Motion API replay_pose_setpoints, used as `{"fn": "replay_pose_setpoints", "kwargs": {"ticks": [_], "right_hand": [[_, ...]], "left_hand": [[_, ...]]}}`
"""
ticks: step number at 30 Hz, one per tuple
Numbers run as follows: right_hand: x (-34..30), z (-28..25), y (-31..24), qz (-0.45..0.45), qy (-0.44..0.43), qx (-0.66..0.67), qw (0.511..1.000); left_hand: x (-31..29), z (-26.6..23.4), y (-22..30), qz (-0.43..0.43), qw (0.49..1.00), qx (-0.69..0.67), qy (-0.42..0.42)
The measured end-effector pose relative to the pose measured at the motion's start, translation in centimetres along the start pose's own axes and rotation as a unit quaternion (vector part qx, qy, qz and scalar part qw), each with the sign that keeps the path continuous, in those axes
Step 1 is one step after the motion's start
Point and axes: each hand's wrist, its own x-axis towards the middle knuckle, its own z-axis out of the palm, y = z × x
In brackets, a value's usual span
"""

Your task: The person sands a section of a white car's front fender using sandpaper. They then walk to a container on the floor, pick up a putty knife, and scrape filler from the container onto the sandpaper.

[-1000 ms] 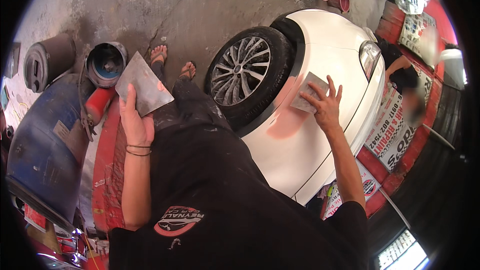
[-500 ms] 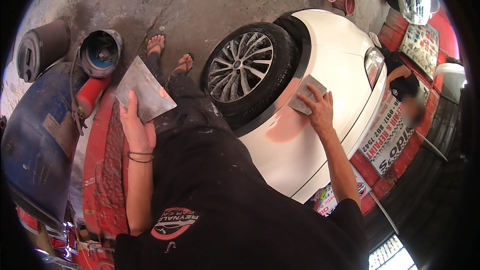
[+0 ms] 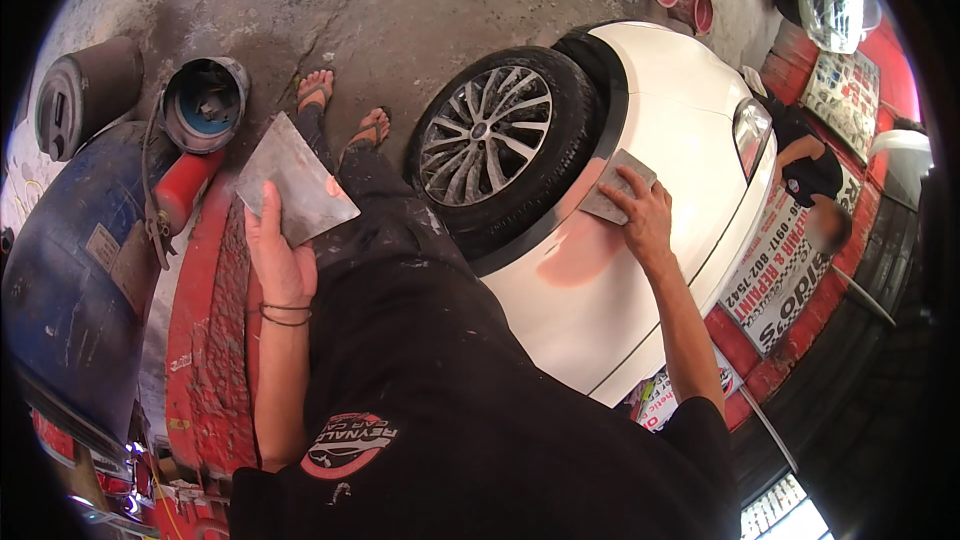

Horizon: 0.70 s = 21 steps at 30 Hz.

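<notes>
Plate [image 3: 292,180] and scraper [image 3: 597,205], both gripped.
Left hand [image 3: 283,265]: plate, corner toward feet [image 3: 316,90]. Right hand [image 3: 648,222]: scraper, long axis slanting lower-left.

And here's the flat grey plate [image 3: 297,175], squarish and set cornerwise, rising above the left grip [image 3: 284,268], the thumb lying over its near face; it's scuffed all over, with a dab of pink paste [image 3: 333,187] out at the right edge! Across to the smaller grey spreader [image 3: 602,204], thin, four-cornered, tilted under the fingers of the right grip [image 3: 645,212], apparently against the white car panel [image 3: 545,325]. Just below and left of that grip, there's the pink patch [image 3: 572,258], smooth, its lower edge fading softly into white.
</notes>
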Motion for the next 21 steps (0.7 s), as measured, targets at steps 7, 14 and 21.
{"fn": "replay_pose_setpoints", "kwargs": {"ticks": [7, 14, 21], "right_hand": [[0.3, 0.5, 0.3, -0.016, 0.027, -0.011, 0.999], [0.4, 0.5, 0.1, -0.010, 0.020, -0.008, 1.000], [1.3, -0.5, -1.3, -0.005, -0.019, -0.080, 0.997]], "left_hand": [[0.2, -0.5, -0.4, -0.009, 1.000, 0.001, -0.015], [0.0, -0.1, -0.3, -0.009, 1.000, 0.001, -0.017], [0.2, -0.5, -0.3, -0.001, 1.000, -0.003, -0.027]]}}
